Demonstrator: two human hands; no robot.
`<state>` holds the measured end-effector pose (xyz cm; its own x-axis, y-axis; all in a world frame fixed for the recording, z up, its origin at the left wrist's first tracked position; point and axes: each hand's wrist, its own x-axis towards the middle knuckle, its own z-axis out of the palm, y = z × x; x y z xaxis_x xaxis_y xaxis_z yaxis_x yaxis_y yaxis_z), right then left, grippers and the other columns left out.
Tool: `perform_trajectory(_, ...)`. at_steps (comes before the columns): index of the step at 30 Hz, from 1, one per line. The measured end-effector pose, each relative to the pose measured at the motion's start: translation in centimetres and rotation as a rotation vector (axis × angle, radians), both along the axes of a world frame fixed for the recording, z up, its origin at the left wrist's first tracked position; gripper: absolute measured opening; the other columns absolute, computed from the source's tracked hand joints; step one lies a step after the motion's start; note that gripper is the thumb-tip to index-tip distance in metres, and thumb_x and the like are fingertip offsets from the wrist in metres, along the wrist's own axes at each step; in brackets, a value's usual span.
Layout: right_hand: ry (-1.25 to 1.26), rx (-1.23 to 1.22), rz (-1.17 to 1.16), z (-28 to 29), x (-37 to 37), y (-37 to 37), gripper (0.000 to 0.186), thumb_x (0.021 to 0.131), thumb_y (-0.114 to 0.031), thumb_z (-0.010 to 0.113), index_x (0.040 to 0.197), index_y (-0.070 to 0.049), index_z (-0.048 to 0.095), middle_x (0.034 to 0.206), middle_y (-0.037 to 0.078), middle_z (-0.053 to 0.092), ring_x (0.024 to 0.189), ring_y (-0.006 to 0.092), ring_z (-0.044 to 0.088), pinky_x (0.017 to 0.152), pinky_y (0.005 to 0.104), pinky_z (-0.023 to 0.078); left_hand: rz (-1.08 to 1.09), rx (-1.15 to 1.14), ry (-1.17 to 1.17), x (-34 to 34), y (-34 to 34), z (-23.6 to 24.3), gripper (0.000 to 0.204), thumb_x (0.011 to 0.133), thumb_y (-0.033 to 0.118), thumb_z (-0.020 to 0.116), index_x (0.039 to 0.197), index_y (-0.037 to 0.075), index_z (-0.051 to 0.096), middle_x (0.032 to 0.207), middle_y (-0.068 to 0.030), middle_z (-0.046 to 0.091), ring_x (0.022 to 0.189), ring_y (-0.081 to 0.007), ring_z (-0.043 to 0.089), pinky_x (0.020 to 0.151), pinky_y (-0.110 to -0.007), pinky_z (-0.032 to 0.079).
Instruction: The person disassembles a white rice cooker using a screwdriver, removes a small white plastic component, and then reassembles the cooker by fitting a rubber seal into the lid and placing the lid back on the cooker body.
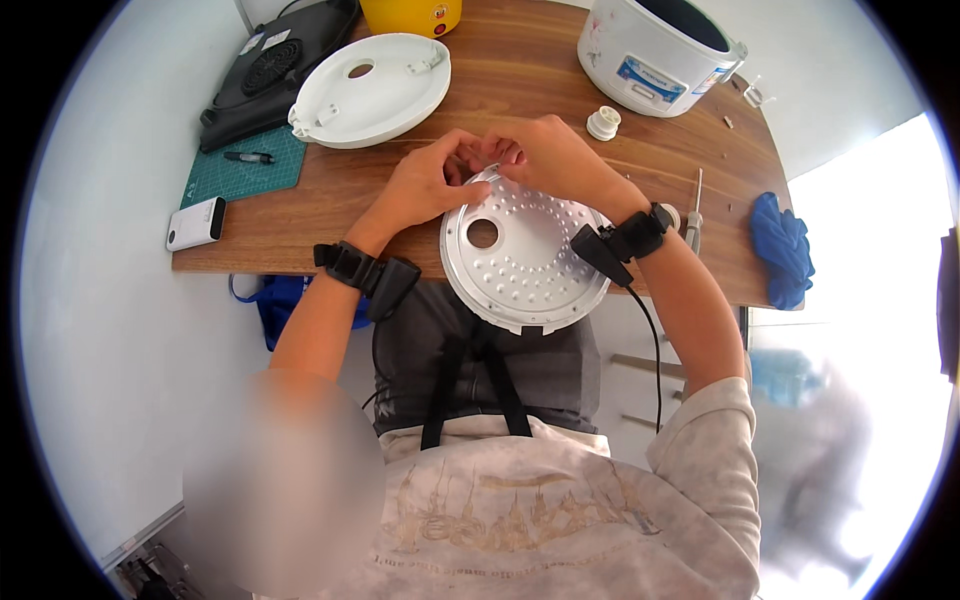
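Observation:
A round, dimpled metal lid plate (pixel 520 295) with one round hole leans over the table's near edge, above my lap. My left hand (pixel 428 185) holds its far rim, the thumb lying on the plate and the fingers curled behind. Beside it, my right hand (pixel 560 165) is closed in a pinch at the same far rim, where a small fitting shows. Whatever the right fingertips pinch is hidden. Behind my hands, to the left, lies a white plastic lid shell (pixel 375 95) with a round hole. A small white round cap (pixel 603 123) stands beyond my right hand.
Far right stands a white rice cooker body (pixel 640 60). A screwdriver (pixel 694 220) and a blue cloth (pixel 780 250) lie on the right. Leftward are a green cutting mat (pixel 275 175), a pen (pixel 248 158), a white power bank (pixel 196 224), a black appliance (pixel 275 65) and a yellow container (pixel 400 15).

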<state>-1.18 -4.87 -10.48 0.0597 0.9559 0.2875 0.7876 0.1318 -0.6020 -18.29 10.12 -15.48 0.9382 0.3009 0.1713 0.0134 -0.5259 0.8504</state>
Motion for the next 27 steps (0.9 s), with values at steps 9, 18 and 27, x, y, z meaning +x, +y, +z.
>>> perform_trajectory(9,0.014,-0.004,-0.058,-0.65,-0.05,-0.32,0.017,0.076,-0.004,0.072,0.093,-0.002,0.074,0.085,0.017,0.073,0.080,0.0351,0.070,0.074,0.0407,0.056,0.007,0.037,0.032,-0.42,-0.46,0.68,0.048,0.080,0.027,0.084,0.117,0.005,0.066,0.098,-0.0033,0.071,0.072,-0.0133,0.062,0.069,-0.030,0.052)
perform_trajectory(18,-0.026,-0.047,-0.035,-0.55,0.15,-0.30,0.016,0.081,-0.007,0.073,0.095,-0.001,0.076,0.084,0.015,0.073,0.078,0.0285,0.071,0.074,0.0359,0.057,-0.014,0.028,0.020,-0.14,-0.10,0.42,0.041,0.080,0.026,0.084,0.112,0.006,0.068,0.097,-0.0023,0.071,0.071,-0.0122,0.060,0.068,-0.028,0.050)
perform_trajectory(27,-0.072,-0.043,0.010,-0.59,0.39,0.23,0.015,0.086,-0.009,0.068,0.098,0.000,0.073,0.085,0.016,0.072,0.076,0.0315,0.070,0.071,0.0382,0.055,-0.015,0.023,0.010,-0.37,-0.19,0.53,0.039,0.080,0.026,0.083,0.110,0.005,0.068,0.096,-0.0023,0.071,0.070,-0.0120,0.060,0.067,-0.029,0.050)
